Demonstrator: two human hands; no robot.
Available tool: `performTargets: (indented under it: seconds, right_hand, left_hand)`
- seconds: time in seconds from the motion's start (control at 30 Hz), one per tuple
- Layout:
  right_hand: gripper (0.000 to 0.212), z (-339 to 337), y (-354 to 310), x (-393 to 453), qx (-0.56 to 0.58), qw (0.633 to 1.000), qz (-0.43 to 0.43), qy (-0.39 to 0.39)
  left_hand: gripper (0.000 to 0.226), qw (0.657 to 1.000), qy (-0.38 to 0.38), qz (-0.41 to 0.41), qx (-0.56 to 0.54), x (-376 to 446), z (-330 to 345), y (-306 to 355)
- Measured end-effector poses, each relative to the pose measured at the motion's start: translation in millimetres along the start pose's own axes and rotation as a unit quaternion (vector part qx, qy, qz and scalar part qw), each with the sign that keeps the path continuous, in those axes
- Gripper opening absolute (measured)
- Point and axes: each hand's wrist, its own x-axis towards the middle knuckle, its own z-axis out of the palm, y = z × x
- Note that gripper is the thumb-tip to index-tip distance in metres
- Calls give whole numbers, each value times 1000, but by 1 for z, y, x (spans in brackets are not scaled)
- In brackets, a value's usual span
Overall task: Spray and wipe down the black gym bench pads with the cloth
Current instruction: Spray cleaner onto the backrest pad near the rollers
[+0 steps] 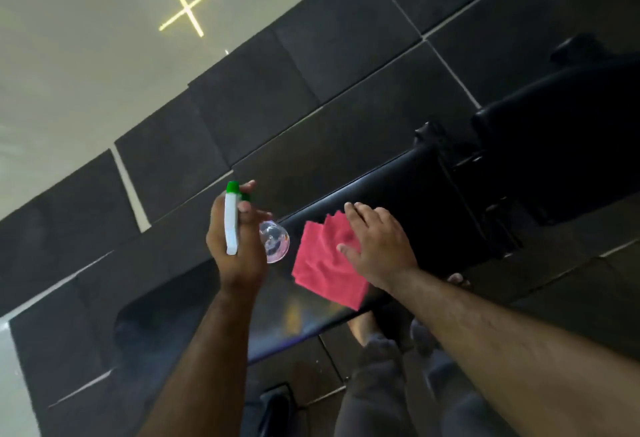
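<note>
Head view, tilted, looking down over both forearms. Long black bench pad (408, 191) running from lower left to upper right across dark floor tiles (242, 101), glossy, with faint yellowish reflections near its lower left end. A second black pad (561, 132) beyond it at the right edge, the dark frame between the two hard to make out.

Red cloth (322, 260) lying flat on the long pad, roughly mid-length, its lower corner reaching the pad's near edge. Right hand (377, 246) pressed palm-down on the cloth's right part, fingers spread and pointing toward the pad's far edge.

Left hand (235, 229) held above the pad's far edge, just beside the cloth, fingers curled tight around the neck of a spray bottle (273, 241). White trigger head with green nozzle pointing up and away, one finger hooked across the trigger; clear rounded body of the bottle sticking out to the right of the fist, close to the cloth's left edge but not touching it.

Grey-clad legs at the bottom right, and toes of a bare foot (459, 279) just past the pad's near edge. Pale floor with a bright cross-shaped reflection at upper left.
</note>
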Motion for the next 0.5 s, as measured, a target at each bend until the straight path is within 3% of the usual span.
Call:
performTargets:
  seconds: [0.07, 0.17, 0.3, 0.37, 0.5]
  right_hand:
    - [105, 9, -23, 7, -19, 999, 23, -22]
    - [115, 20, -44, 17, -45, 997, 55, -39]
    - [111, 26, -60, 22, -46, 993, 93, -62]
    - [100, 28, -62, 21, -55, 993, 85, -65]
    - [60, 28, -62, 25, -71, 993, 29, -84]
  left_hand:
    - [35, 999, 28, -8, -12, -10, -37, -19]
    - [66, 998, 33, -43, -32, -23, -73, -47]
    - [52, 991, 23, -132, -30, -39, -92, -62]
    - [48, 988, 26, -151, 4, -40, -97, -66]
    - [68, 978, 37, -156, 137, -35, -104, -68]
